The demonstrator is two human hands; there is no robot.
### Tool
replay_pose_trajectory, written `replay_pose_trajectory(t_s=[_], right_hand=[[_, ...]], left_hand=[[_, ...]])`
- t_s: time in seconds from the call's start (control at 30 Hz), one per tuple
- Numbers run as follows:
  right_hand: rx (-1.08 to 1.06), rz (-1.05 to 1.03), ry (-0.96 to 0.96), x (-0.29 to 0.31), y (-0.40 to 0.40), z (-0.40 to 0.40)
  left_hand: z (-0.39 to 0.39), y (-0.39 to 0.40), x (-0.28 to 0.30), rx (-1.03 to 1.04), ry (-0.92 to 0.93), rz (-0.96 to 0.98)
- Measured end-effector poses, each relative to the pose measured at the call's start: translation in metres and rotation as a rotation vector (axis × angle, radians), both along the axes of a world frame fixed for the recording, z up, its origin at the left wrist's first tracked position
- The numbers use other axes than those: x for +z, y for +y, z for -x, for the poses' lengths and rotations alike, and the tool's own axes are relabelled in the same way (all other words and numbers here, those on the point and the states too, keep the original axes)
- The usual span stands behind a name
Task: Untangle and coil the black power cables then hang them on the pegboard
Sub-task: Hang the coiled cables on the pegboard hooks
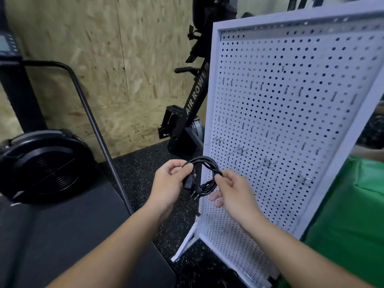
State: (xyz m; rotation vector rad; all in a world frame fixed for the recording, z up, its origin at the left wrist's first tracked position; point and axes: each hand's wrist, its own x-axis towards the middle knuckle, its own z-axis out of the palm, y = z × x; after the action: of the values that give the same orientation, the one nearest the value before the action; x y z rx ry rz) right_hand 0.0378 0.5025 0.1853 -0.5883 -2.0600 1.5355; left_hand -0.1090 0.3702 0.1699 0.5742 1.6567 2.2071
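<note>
A black power cable (204,163) is wound into a small coil, held in the air in front of the white pegboard's left edge. My left hand (169,181) grips the coil's left side, where the two plug ends hang down. On the coil's right side, my right hand (232,189) pinches the strands between thumb and fingers. The white pegboard (291,125) stands upright on a foot, with several small metal hooks (270,163) in rows across it. Nothing hangs on the hooks that I can see.
A black air rower (193,104) stands folded behind the pegboard against the chipboard wall. A black fan machine (45,167) with a slanted bar (97,129) sits at left on a dark mat. Green fabric (349,215) lies at the right. The floor is speckled black rubber.
</note>
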Motion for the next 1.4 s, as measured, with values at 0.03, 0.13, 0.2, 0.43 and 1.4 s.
replay_pose_trajectory(t_s=[0.03, 0.13, 0.2, 0.43, 1.4], right_hand=[[-0.008, 0.021, 0.025, 0.004, -0.003, 0.004], [-0.035, 0.074, 0.084, 0.021, -0.005, 0.019], [-0.042, 0.135, 0.113, 0.027, -0.004, 0.03], [-0.105, 0.404, 0.286, 0.028, -0.011, 0.061], [-0.178, -0.027, 0.076, -0.057, 0.046, 0.086]], left_hand=[[0.004, 0.002, 0.007, 0.001, -0.001, -0.02], [0.018, 0.01, 0.034, 0.009, 0.009, -0.05], [0.028, 0.015, 0.049, 0.017, -0.009, -0.063], [0.061, 0.046, 0.056, -0.008, -0.103, -0.104], [0.078, 0.097, -0.028, 0.015, 0.002, 0.109]])
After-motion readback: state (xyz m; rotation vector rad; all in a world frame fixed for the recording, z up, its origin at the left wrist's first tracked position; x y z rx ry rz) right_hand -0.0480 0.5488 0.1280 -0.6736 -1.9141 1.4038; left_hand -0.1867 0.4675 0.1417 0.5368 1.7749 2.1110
